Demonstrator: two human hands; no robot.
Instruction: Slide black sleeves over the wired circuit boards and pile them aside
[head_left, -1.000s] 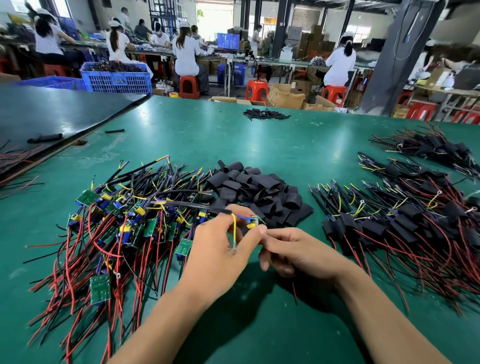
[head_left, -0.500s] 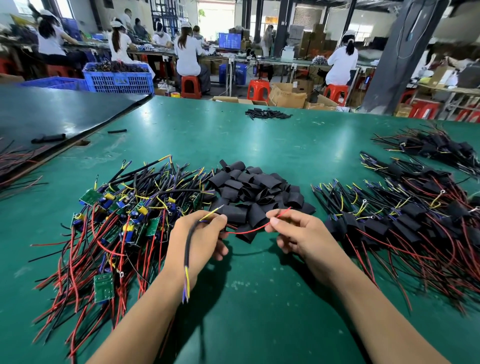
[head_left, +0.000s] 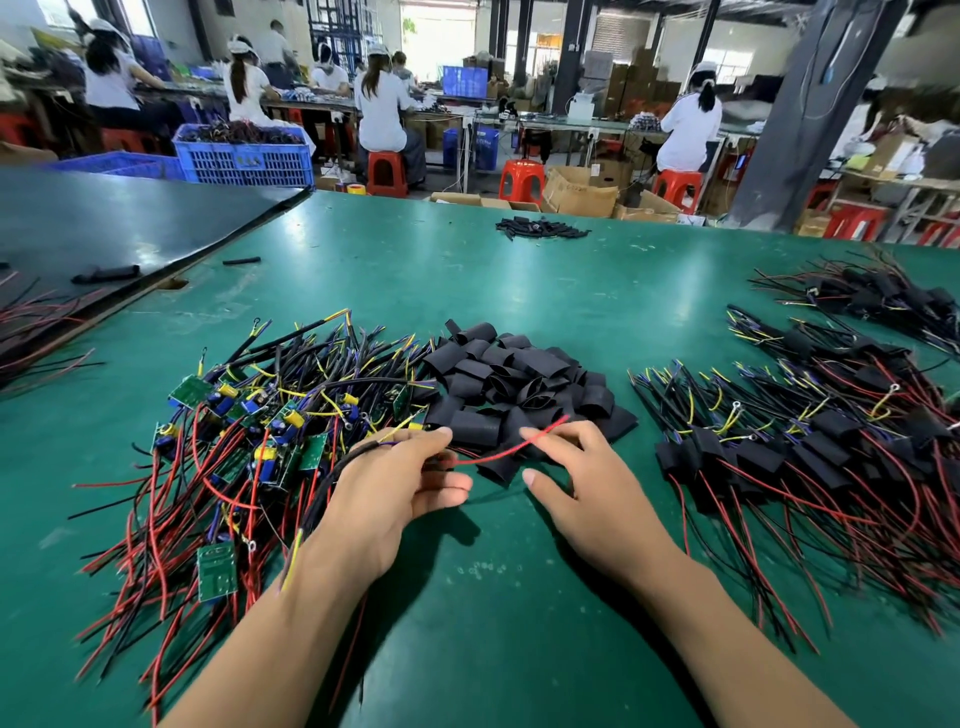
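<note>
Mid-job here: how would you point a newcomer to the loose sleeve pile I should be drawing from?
On the green table, three heaps line the near edge. The sleeve pile is the middle one, just beyond the right hand, between the bare wired boards and the finished pile. Only it is all short, flat black tubes, no wires attached.

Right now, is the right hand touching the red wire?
Touching. The head view shows the red wire lying directly across the right hand's index finger, with the wire's free end sticking out just past it.
</note>
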